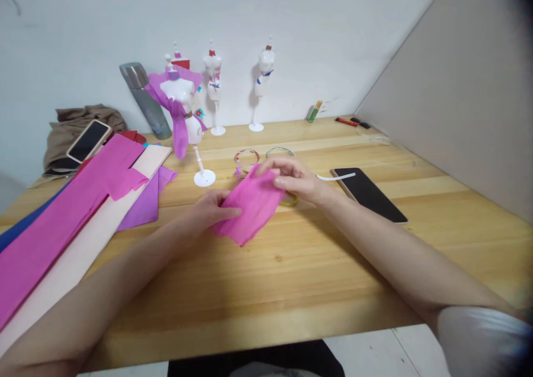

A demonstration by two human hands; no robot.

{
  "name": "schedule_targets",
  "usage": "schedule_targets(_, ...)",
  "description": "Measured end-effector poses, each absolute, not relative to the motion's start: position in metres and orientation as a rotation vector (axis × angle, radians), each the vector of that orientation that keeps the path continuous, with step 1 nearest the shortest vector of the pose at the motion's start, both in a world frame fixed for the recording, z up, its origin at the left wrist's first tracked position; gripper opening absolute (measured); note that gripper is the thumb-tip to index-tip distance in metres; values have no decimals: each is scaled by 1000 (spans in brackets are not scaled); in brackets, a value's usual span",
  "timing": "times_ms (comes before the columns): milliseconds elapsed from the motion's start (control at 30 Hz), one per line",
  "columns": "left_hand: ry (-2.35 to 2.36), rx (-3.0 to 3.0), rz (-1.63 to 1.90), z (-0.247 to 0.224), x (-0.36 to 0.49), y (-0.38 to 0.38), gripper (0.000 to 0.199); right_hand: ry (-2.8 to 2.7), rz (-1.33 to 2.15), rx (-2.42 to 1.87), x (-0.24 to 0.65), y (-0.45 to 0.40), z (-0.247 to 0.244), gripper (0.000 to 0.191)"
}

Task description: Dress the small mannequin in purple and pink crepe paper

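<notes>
A piece of bright pink crepe paper (252,210) is stretched between my two hands above the table. My left hand (214,207) pinches its left edge, thumb on top. At the upper right corner, my right hand (293,178) grips the sheet between thumb and fingers. Behind the paper lie rolls of tape, one with a red pattern (246,156), one silvery (280,152), and a yellow one (290,201) partly hidden by my right hand. Left of these stands a small white mannequin (179,91) draped in purple crepe paper (180,124).
Pink (75,216), cream (83,249) and purple (144,205) crepe sheets lie at the left, near a phone (89,141). More mannequins (214,69) and a grey bottle (147,102) stand along the wall. A black tablet (370,195) with a white strip (339,176) lies right.
</notes>
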State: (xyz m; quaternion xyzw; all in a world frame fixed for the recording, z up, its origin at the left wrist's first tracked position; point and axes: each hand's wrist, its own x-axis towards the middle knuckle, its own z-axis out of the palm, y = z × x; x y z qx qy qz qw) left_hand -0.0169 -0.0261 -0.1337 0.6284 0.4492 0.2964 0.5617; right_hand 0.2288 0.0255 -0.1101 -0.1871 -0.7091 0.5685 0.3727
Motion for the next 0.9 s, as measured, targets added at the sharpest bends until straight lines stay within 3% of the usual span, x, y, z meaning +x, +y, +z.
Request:
schedule_targets(100, 1331, 1943, 900, -133, -18, -24, 22, -1639, 1450, -596, 229, 34, -120, 54)
schedule_targets(200, 1439, 2557, 1063, -133, -22, -23, 22, -1443, 1458, -701, 226, 43, -131, 59)
schedule_targets(367, 1471, 3178, 766, -133, -29, -26, 38, -1482, 1600, -688, 219, 39, -132, 58)
schedule_targets(733, 1567, 2720, 744, -134, -25, -26, 39, -1584, 1618, -831, 211, 36, -133, 45)
schedule_targets(833, 1493, 2495, 918, -137, -27, -24, 63, -1533, 1590, -811, 216, 41, -134, 46)
schedule_targets(900, 1499, 2214, 1085, -137, -29, -22, 66, -1530, 1530, -804, 219, 45, -134, 49)
